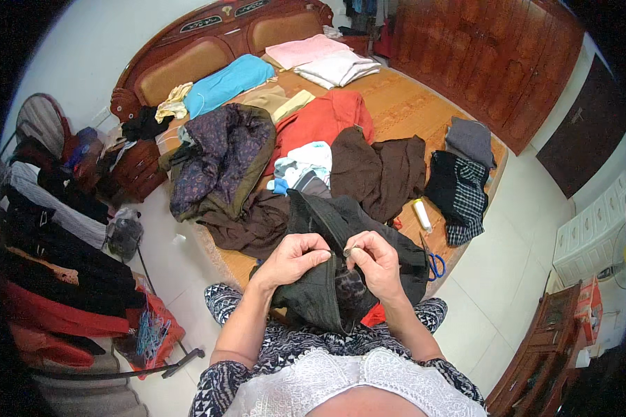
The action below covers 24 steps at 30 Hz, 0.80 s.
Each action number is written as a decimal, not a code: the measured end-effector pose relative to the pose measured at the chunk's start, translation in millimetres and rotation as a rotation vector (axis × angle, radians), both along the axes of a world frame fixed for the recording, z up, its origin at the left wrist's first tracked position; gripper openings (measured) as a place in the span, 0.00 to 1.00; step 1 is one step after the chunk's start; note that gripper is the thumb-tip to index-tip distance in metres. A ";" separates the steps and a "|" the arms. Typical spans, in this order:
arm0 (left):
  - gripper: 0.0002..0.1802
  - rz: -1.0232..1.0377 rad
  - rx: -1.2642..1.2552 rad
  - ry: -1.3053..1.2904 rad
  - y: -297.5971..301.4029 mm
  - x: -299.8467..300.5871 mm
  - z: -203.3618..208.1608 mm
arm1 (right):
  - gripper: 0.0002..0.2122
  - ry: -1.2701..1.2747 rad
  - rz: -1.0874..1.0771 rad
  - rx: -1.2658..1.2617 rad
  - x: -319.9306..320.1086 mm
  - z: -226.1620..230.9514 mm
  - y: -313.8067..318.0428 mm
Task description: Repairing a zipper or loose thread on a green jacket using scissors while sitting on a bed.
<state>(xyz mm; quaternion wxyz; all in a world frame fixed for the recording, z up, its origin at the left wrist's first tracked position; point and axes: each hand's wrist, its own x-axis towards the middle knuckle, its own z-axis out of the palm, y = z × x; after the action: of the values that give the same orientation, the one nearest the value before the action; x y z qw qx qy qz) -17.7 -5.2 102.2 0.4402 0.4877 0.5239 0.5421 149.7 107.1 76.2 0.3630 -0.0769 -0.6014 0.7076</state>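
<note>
**Dark garment pinched in both hands**

You hold a dark, heavy-woven garment (pixel 327 278) over your lap at the bed's (pixel 410 104) edge. Your left hand (pixel 292 258) and right hand (pixel 375 260) pinch its fold closed. Blue-handled scissors (pixel 432 263) lie just beside, rumpled clothes beyond.

Both hands pinned on the dark garment (pixel 327 278) at the bed's near edge, left hand (pixel 292 258) and right hand (pixel 377 263) almost touching, no gap between. Straight ahead blocked: brown garment (pixel 379 174), quilted jacket (pixel 222 156), red cloth (pixel 323 118) piled close. Right side: blue-handled scissors (pixel 435 264) just beside the right hand, white tube (pixel 422 214) beyond, checked cloth (pixel 462 191) further. Free bed (pixel 403 104) surface only far right, past the pile. Left: floor strip (pixel 177 271) open, clothes rack (pixel 55 278) behind it.
</note>
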 end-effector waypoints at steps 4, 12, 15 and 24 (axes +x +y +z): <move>0.06 0.006 0.005 0.009 -1.8 4.2 -2.6 | 0.01 -0.036 0.016 0.020 -0.1 7.1 -2.7; 0.08 0.045 0.026 0.152 -3.8 8.3 11.1 | 0.01 -0.056 0.037 0.019 1.2 9.8 -4.4; 0.09 0.069 0.060 0.177 -3.2 9.2 9.7 | 0.01 -0.033 0.040 0.018 1.4 10.4 -4.3; 0.10 0.101 0.090 0.227 -1.9 10.1 6.2 | 0.01 -0.040 0.025 0.019 0.3 9.3 -4.2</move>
<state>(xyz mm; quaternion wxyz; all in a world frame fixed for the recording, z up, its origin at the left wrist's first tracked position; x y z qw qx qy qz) -7.6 -7.0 108.4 0.3278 0.5383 0.5693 0.5279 150.0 102.9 85.5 0.3429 -0.0803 -0.6161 0.7046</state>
